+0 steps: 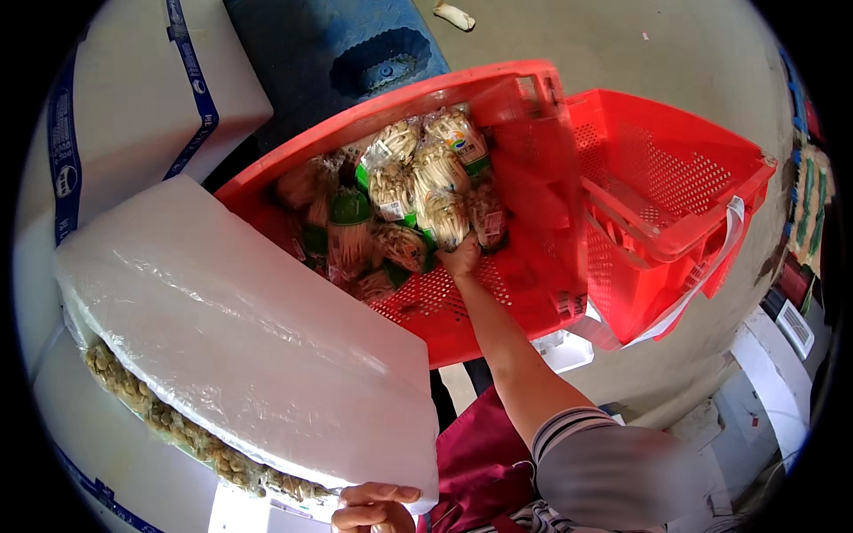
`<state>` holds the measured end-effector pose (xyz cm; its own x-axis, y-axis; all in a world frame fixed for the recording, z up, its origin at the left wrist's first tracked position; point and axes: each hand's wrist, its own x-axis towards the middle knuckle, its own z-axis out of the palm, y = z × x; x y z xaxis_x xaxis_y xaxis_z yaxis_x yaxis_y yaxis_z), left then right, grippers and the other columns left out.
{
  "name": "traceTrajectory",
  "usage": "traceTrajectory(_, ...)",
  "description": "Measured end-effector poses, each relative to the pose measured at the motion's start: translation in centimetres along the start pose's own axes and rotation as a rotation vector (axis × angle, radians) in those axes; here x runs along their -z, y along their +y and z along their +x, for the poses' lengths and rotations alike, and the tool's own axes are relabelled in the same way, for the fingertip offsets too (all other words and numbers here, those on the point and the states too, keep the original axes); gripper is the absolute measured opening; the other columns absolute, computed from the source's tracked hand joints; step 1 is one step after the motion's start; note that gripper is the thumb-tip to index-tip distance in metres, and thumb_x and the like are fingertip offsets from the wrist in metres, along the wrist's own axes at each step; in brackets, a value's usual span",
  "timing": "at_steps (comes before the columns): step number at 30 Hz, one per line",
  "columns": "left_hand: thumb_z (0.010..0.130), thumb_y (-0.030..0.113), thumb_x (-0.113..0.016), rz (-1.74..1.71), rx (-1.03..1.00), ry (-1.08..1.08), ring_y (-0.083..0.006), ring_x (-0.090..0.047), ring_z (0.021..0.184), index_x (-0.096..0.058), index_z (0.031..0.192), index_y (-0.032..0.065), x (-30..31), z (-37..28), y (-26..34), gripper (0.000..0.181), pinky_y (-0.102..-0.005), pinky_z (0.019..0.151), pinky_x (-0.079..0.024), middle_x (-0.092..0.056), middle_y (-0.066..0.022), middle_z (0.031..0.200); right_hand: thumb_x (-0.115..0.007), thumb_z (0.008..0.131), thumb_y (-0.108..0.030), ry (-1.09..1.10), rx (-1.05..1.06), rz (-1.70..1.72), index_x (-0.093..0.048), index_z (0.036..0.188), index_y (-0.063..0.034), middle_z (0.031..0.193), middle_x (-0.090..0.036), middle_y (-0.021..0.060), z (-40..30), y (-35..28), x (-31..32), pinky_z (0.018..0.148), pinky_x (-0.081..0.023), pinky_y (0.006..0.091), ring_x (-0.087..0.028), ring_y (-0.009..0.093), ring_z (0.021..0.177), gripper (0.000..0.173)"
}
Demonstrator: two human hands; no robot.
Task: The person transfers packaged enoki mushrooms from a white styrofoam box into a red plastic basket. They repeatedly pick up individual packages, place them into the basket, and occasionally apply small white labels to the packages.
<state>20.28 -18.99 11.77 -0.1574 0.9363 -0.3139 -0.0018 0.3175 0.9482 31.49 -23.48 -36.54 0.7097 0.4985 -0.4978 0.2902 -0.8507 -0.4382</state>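
Note:
My right hand (461,258) reaches into a red plastic crate (533,166) and grips the near end of a clear bag of enoki mushrooms (446,223). Several more bagged mushrooms, some with green-printed film, lie around it, mostly at the crate's middle and left. At the bottom edge, my left hand (376,508) is by the near corner of a white foam lid (266,333), partly cut off by the picture's edge. The lid is covered with clear film and overhangs the crate's left side. A row of brownish mushrooms (180,426) shows under its near edge.
Another red crate (666,166) stands at the right with a pale strap hanging from it. White foam boxes (146,80) with blue tape are at the left. Behind the crate is a blue plastic surface (300,60) with a recess. A loose pale mushroom (454,16) lies on the floor.

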Motion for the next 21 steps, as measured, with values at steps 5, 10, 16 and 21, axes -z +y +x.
traceTrajectory(5,0.092,0.020,-0.057,-0.054,0.060,-0.039,-0.0248,-0.061,0.071,-0.047,0.096,0.0046,0.6,0.1,0.4,0.019,-0.0364,0.058,-0.052,-0.058,-0.0168,0.097,-0.081,0.061,-0.030,-0.273,-0.083,0.141,-0.053,0.106,0.0004,0.092,-0.064,0.0215,1.1,-0.2,1.6,0.072,-0.051,0.0443,-0.064,0.037,0.086,0.061)
traceTrajectory(10,0.088,0.013,-0.055,-0.389,0.178,-0.237,-0.0357,-0.062,0.093,-0.046,0.109,-0.0051,1.7,1.0,1.2,0.029,-0.0462,0.083,-0.051,-0.055,-0.0291,0.108,-0.062,0.086,-0.021,-1.222,-0.796,1.175,-0.056,0.113,-0.0009,0.105,-0.065,0.0158,-0.7,-3.7,11.9,0.080,-0.055,0.0418,-0.066,0.027,0.091,0.035)
traceTrajectory(16,0.081,0.034,-0.070,-0.199,0.335,-0.451,-0.0309,-0.036,0.132,-0.024,0.144,0.0048,1.1,1.6,3.2,0.083,-0.0489,0.104,-0.034,-0.034,-0.0193,0.144,-0.055,0.089,-0.030,-1.628,-0.313,1.340,-0.050,0.126,0.0051,0.116,-0.062,0.0167,-10.9,-10.0,31.1,0.092,-0.049,0.0413,-0.063,0.026,0.102,0.050)
traceTrajectory(21,0.071,0.052,-0.076,-0.534,0.482,-0.720,-0.0300,-0.034,0.132,-0.008,0.149,0.0081,1.3,0.8,6.2,0.112,-0.0471,0.106,-0.031,-0.030,-0.0175,0.146,-0.048,0.090,-0.047,-1.834,-0.392,1.958,-0.046,0.124,0.0040,0.097,-0.055,0.0166,-22.5,-20.2,38.8,0.054,-0.048,0.0355,-0.052,0.024,0.065,0.061)
